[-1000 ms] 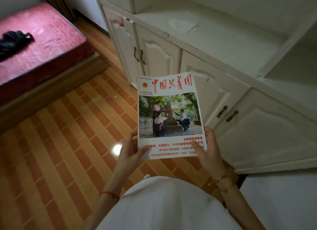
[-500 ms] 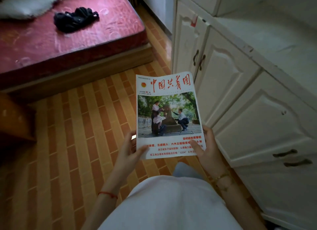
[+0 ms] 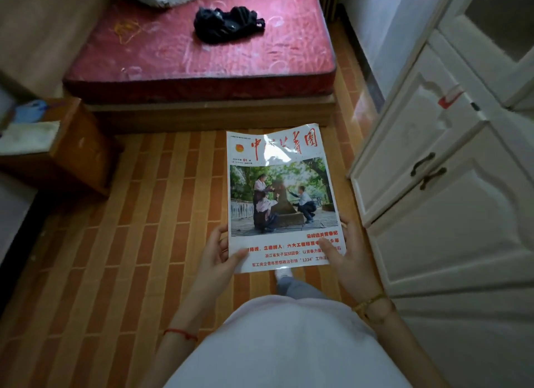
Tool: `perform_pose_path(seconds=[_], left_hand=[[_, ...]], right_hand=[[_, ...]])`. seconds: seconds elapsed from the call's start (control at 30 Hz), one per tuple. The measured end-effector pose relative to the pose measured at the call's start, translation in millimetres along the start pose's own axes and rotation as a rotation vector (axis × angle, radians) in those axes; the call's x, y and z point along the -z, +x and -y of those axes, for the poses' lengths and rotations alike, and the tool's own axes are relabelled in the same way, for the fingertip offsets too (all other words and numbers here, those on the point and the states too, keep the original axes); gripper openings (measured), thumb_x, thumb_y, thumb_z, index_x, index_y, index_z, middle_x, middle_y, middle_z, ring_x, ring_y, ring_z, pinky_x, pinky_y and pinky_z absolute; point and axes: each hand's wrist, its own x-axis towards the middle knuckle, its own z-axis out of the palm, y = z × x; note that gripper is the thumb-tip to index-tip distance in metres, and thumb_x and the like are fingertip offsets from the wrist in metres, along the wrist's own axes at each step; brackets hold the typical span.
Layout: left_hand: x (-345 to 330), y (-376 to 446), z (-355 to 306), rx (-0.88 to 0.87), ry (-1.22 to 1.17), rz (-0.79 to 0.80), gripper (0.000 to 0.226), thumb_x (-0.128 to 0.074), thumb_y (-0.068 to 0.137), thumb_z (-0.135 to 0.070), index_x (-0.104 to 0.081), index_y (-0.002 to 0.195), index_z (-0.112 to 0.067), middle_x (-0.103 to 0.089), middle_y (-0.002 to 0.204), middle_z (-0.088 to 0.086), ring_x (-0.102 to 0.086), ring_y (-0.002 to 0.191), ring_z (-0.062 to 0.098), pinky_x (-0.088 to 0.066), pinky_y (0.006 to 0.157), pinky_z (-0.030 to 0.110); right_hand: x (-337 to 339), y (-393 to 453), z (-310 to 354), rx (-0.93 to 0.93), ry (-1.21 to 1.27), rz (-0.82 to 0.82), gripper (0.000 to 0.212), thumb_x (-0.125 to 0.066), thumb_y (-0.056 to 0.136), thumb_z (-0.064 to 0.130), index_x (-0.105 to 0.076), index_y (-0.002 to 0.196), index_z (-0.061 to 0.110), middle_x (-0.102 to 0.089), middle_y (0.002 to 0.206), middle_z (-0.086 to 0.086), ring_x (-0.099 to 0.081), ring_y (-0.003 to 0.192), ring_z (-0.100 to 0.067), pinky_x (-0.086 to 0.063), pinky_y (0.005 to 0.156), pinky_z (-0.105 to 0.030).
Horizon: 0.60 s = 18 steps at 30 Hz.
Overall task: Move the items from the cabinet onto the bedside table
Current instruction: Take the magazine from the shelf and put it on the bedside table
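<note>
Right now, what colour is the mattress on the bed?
Dark red with a faint pale swirl pattern, mattress, seen in the head view.

bedside table cut by left edge

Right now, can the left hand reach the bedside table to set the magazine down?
Probably not yet. The left hand and right hand hold the magazine close to the body, and the bedside table stands well off to the left across open floor. Nothing blocks the way; stepping closer looks necessary.

Single head view — steeply down, near hands
</note>
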Motion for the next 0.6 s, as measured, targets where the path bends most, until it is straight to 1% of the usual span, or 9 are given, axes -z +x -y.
perform_pose_path(seconds=[0.07,0.13,0.23,0.3,0.4,0.47,0.53,0.6], left_hand=[[-1.5,25.3,-14.1,-0.006,-0.025,-0.045,0.044,-0.062,0.090,0.000,-0.046,0.125,-0.021,-0.070,0.111,0.001,-0.072,0.093,0.010,-0.060,0.068,0.024],[-2.2,49.4,-27.1,-0.010,-0.055,-0.085,0.045,-0.061,0.091,0.000,-0.045,0.127,-0.020,-0.071,0.111,0.001,-0.072,0.094,0.012,-0.060,0.070,0.024],[-0.5,84.0,-43.0,-0.002,-0.097,-0.162,0.051,-0.061,0.091,-0.001,-0.042,0.136,-0.017,-0.071,0.115,0.001,-0.071,0.100,0.016,-0.061,0.073,0.027],[3.5,103.1,-50.7,0.008,-0.133,-0.223,0.050,-0.061,0.092,0.000,-0.044,0.136,-0.015,-0.070,0.117,0.002,-0.071,0.102,0.017,-0.060,0.074,0.027],[12.1,128.2,-61.9,0.006,-0.162,-0.308,0.046,-0.060,0.092,0.003,-0.048,0.128,-0.022,-0.070,0.113,-0.003,-0.071,0.097,0.010,-0.059,0.071,0.022],[21.5,145.4,-67.5,0.015,-0.170,-0.364,0.047,-0.060,0.091,0.004,-0.049,0.129,-0.021,-0.070,0.111,-0.005,-0.072,0.095,0.009,-0.058,0.069,0.020],[33.5,163.8,-71.1,0.026,-0.179,-0.410,0.049,-0.060,0.091,0.004,-0.049,0.133,-0.018,-0.070,0.113,-0.003,-0.071,0.097,0.010,-0.058,0.069,0.020],[46.2,184.3,-74.0,0.033,-0.192,-0.448,0.049,-0.060,0.091,0.004,-0.049,0.132,-0.020,-0.069,0.113,-0.005,-0.071,0.096,0.007,-0.058,0.069,0.020]], right_hand=[[-1.1,41.3,11.5,0.010,-0.013,0.065,0.044,-0.060,0.091,0.009,-0.041,0.130,0.022,-0.064,0.114,0.005,-0.067,0.099,-0.010,-0.058,0.076,-0.027],[-2.7,79.2,22.9,0.019,-0.030,0.127,0.046,-0.059,0.091,0.011,-0.039,0.130,0.025,-0.063,0.114,0.007,-0.067,0.100,-0.012,-0.059,0.077,-0.030],[-10.8,132.8,41.8,0.037,-0.057,0.207,0.048,-0.060,0.091,0.012,-0.037,0.131,0.027,-0.063,0.116,0.005,-0.067,0.098,-0.013,-0.059,0.074,-0.027],[-20.5,163.5,53.6,0.054,-0.079,0.260,0.048,-0.059,0.091,0.012,-0.037,0.132,0.026,-0.063,0.115,0.005,-0.068,0.097,-0.013,-0.059,0.074,-0.029],[-39.8,206.2,67.1,0.080,-0.103,0.344,0.047,-0.059,0.092,0.011,-0.037,0.131,0.024,-0.063,0.115,0.005,-0.067,0.097,-0.011,-0.060,0.074,-0.031],[-56.2,232.6,74.7,0.086,-0.117,0.402,0.047,-0.058,0.092,0.011,-0.037,0.132,0.022,-0.063,0.114,0.003,-0.068,0.095,-0.010,-0.059,0.072,-0.028],[-75.3,258.6,81.1,0.087,-0.120,0.452,0.048,-0.058,0.091,0.010,-0.036,0.133,0.020,-0.062,0.114,0.002,-0.068,0.095,-0.010,-0.058,0.070,-0.025],[-95.4,285.6,85.9,0.104,-0.134,0.487,0.047,-0.058,0.091,0.008,-0.037,0.132,0.017,-0.062,0.113,0.001,-0.068,0.094,-0.010,-0.058,0.071,-0.024]])
